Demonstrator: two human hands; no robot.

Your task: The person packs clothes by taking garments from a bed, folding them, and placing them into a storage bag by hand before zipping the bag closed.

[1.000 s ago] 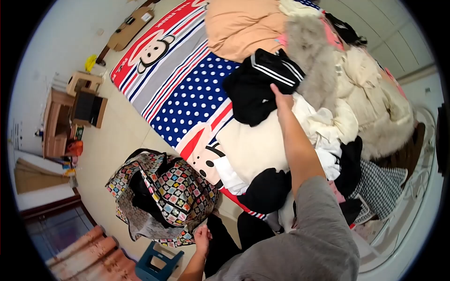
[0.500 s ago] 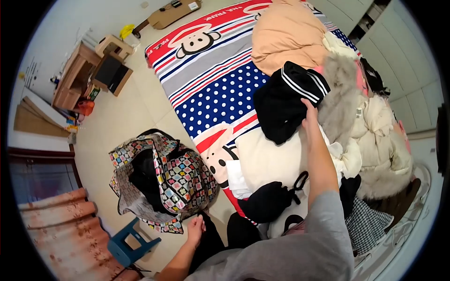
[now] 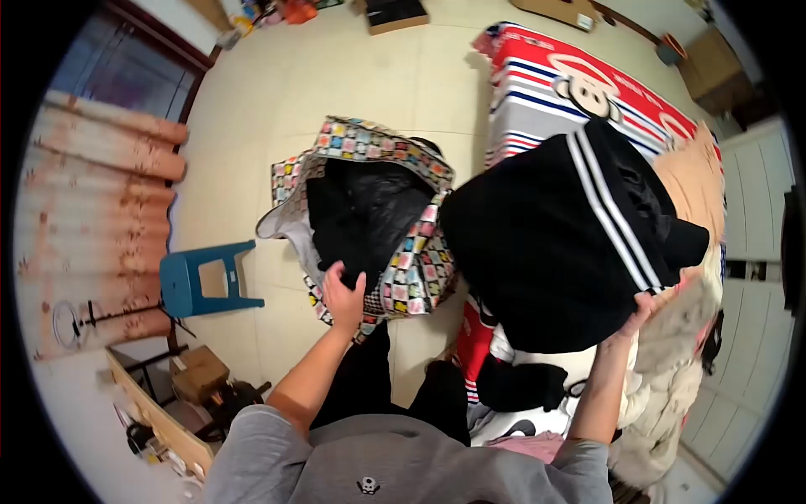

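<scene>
My right hand grips the edge of a black garment with two white stripes, close to the stripes. The garment hangs folded above the bed's near side and beside the bag; its exact kind does not show. At the near rim of a large bag with a colourful checked pattern, my left hand has its fingers apart and holds nothing. Gaping open on the floor, the bag has dark clothing inside.
A blue plastic stool stands left of the bag. On the bed, with its striped cartoon sheet, lie a peach quilt, a cream fur-trimmed coat and a smaller black item. Pinkish curtains hang at the left.
The view has swung left toward the bag. My right hand has lifted the black striped garment off the pile toward the bag. My left hand has opened and reached to the bag's rim.
</scene>
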